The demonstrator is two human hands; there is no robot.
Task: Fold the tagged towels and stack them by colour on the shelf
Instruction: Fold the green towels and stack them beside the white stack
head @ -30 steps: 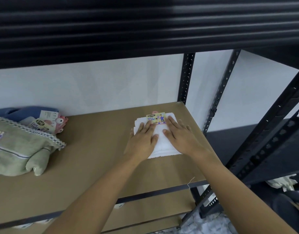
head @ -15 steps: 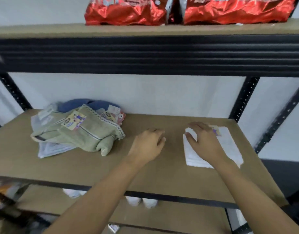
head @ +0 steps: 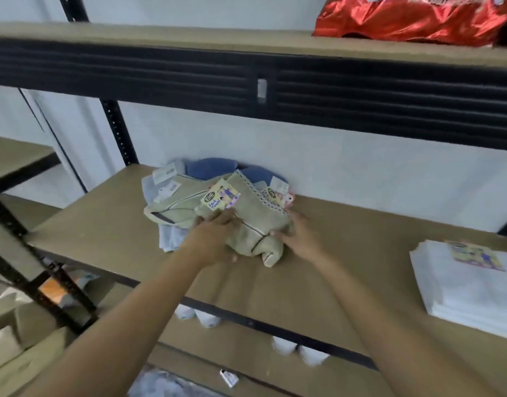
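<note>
A crumpled green towel with a colourful tag lies on top of a loose pile at the back of the brown shelf. My left hand grips its near left part. My right hand holds its right edge, thumb against the cloth. Under it lie a blue towel, a pale grey-white towel and a pink one, all tagged. A folded white towel with its tag on top sits at the shelf's right end.
The shelf above has a thick black front beam and red foil bags on it. Black uprights stand at the left. White cups and boxes sit on the lower shelf.
Both hands left the folded white towel and moved left to the pile. They now hold the green towel. My view turned left with them.
</note>
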